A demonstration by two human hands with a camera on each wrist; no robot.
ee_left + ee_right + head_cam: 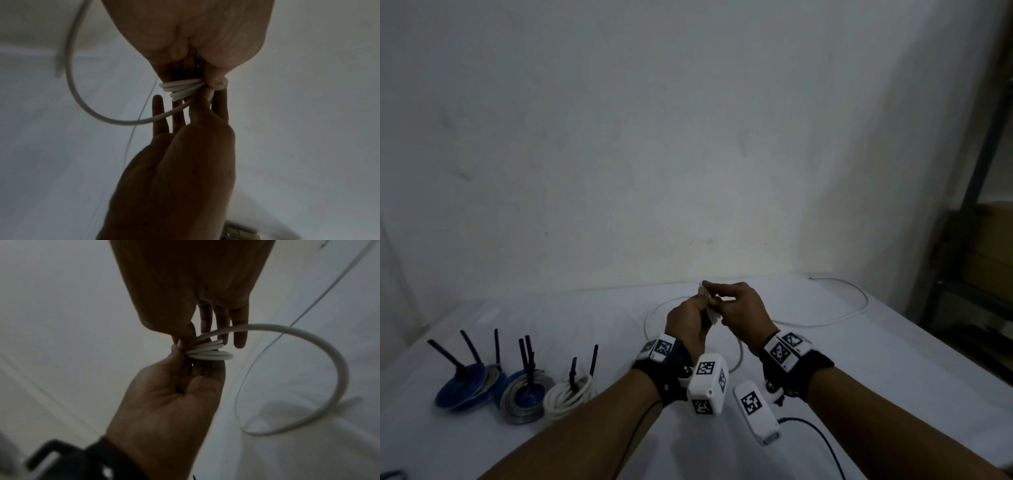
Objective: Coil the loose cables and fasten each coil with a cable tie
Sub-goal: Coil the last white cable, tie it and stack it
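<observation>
Left hand point(688, 317) pinched the small coil point(180, 88) of white cable point(835, 317) raised over the worktop point(859, 359), so the turns stayed stacked. Right hand point(743, 313) had thumb and forefinger closed on the feed end, other fingers straight, laying the next loop. Slack trailed right across the worktop. Three tied coils point(570, 394) sat left, out of the way. Cable's far end was hard to make out; no loose tie in view.

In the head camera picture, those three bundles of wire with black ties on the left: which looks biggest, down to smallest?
1. Blue coil, far left, and blue-and-grey coil beside it: these look about alike, so I won't rank them.
2. White coil, visibly smallest of the three.

All three lie at a similar distance on the table.
</observation>
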